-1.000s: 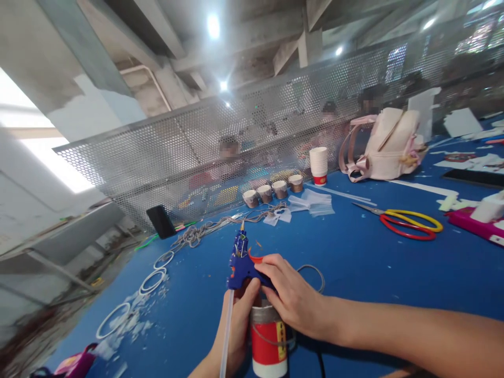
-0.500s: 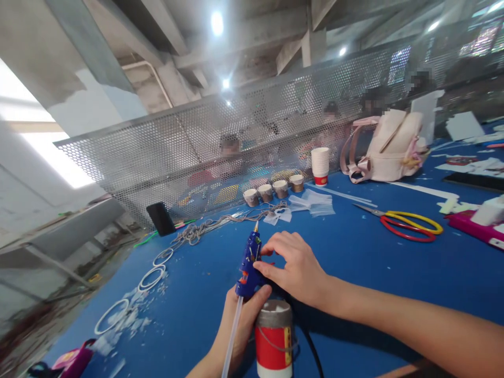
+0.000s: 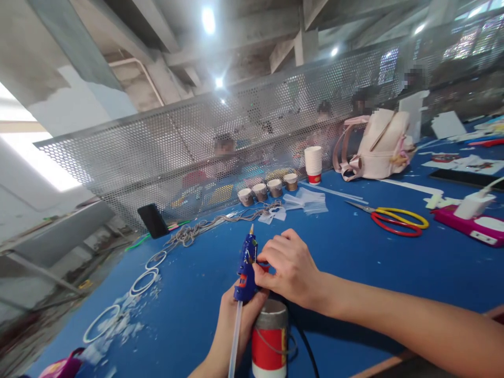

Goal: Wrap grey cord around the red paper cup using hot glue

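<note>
A blue hot glue gun [image 3: 247, 265] points away from me, nozzle up, with a clear glue stick [image 3: 236, 336] sticking out of its back. My left hand [image 3: 240, 315] is wrapped round its handle, which is mostly hidden. At the gun's right side, thumb and forefinger of my right hand [image 3: 289, 268] are closed in a pinch; what is between them, if anything, is hidden. Just right of my left hand stands a red and white paper cup [image 3: 270, 349] with a grey band round its top and a grey cord loop on its side.
Scissors [image 3: 397, 220], a magenta power strip [image 3: 468, 226] and a pink backpack [image 3: 384, 152] lie to the right. Four-sided scraps aside, several small cups [image 3: 260, 192] and a cup stack [image 3: 314, 165] line the mesh panel [image 3: 165, 157]. Grey cord [image 3: 189, 233], white rings [image 3: 144, 282] and a phone [image 3: 153, 220] are left.
My right thumb and forefinger have come together beside the glue gun, closing the gap between them. The view has shifted slightly to the right. My left hand keeps its hold.
</note>
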The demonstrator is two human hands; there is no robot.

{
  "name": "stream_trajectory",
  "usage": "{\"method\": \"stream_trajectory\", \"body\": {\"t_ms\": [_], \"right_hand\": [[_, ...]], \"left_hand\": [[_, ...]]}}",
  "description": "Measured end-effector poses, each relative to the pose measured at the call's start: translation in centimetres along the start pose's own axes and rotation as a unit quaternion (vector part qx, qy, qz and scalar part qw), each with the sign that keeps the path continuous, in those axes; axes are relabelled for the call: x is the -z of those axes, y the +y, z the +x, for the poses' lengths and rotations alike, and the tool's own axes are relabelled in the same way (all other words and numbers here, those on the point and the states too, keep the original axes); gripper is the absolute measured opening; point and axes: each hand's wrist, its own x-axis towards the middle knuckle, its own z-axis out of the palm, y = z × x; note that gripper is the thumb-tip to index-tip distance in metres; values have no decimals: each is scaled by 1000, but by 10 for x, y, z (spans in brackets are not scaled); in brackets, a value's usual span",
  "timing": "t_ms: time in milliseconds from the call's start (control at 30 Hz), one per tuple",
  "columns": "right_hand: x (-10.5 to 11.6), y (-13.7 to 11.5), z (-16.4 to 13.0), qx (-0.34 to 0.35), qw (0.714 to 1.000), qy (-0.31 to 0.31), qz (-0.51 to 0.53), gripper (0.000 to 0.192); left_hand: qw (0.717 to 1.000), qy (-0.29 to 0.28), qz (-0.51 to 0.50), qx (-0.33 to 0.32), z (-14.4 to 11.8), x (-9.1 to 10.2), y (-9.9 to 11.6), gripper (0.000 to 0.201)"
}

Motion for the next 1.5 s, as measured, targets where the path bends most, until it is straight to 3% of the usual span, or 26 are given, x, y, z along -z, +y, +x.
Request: {"method": "stream_trajectory", "body": {"t_ms": [100,567,833,967,1133,1367,1500], "right_hand": [[-1,0,-1,12,1000,-9,-6,27],[10,2,4,117,992,-18,-53,33],[14,9,5,168,983,-27,-75,34],[16,14,6,105,993,-54,31,35],[19,20,5,-19,986,-80,143,36],[16,7,-7,-17,979,-145,144,19],[17,-7,-12,-64,965,-204,155,30]], "left_hand": [[1000,-24,4,8,2,3,-2,19],[999,-27,-20,23,-4,9,1,29],[993,-32,-82,75,-4,7,-3,28],[986,-56,-124,96,-2,11,-2,30],[970,-13,-189,149,3,13,3,39],[976,-26,-186,110,9,12,-3,30],[983,-50,-153,88,8,13,-3,28]]}}
